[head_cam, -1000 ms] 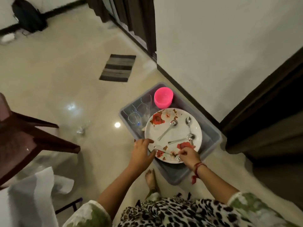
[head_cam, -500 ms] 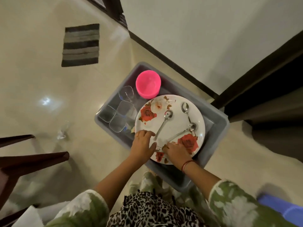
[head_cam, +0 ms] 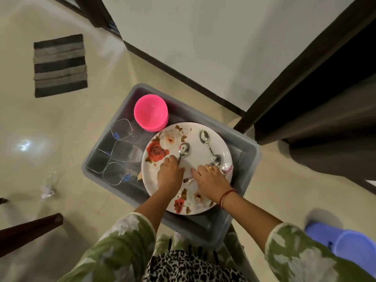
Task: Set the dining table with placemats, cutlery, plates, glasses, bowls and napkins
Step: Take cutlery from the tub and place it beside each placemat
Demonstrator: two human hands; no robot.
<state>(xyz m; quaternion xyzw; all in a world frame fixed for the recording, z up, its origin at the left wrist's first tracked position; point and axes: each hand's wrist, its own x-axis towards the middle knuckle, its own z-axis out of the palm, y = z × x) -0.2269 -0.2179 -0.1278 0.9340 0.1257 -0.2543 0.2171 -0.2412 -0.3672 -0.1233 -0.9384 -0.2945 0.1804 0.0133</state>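
Both hands rest on the floral plate (head_cam: 200,153) lying in the grey tub (head_cam: 242,151) on the floor, left hand (head_cam: 169,175) grip pinching a spoon (head_cam: 182,151) handle at 10 o'clock, right hand (head_cam: 211,180) grip closed over spoons at 3 o'clock.

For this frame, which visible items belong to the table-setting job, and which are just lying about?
Job items: floral plate; spoons on it; four clear glasses; pink bowl; grey tub holding them all; left hand and right hand over the plate.

Lying about: striped mat; blue stool; crumpled wrapper on the floor.
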